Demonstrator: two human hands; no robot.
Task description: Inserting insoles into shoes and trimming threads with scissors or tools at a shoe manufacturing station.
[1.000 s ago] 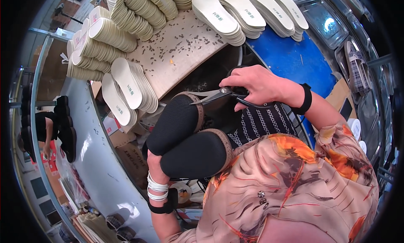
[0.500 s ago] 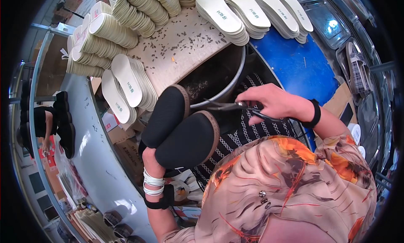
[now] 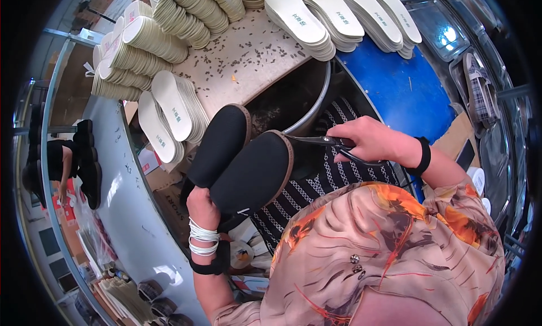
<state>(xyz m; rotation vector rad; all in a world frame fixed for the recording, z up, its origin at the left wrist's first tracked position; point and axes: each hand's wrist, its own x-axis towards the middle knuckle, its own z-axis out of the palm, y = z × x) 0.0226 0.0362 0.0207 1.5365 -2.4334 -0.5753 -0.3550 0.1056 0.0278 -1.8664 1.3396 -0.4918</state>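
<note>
My left hand point(image 3: 202, 206) grips a pair of black fabric shoes near their heel ends, its fingers mostly hidden behind them. The nearer shoe point(image 3: 254, 176) overlaps the farther shoe point(image 3: 221, 144), and both show brown sole edges. A short white strip lies at the lower end of the nearer one. In my right hand point(image 3: 370, 138) is a pair of dark scissors point(image 3: 322, 140), fingers wrapped round the handles. Its blade tips meet the toe edge of the nearer shoe; whether anything lies between the blades, I cannot tell.
Below the shoes' far side sits a round dark tub point(image 3: 323, 94) with a metal rim. A scrap-strewn board point(image 3: 237, 66) carries stacks of cream insoles point(image 3: 176, 108). White insoles point(image 3: 299, 18) overhang a blue surface point(image 3: 398, 80). Another person point(image 3: 59, 162) works at far left.
The scissors have moved left to the nearer shoe's toe edge, and their blades have come closer together. My left hand and the shoes have shifted slightly up and left.
</note>
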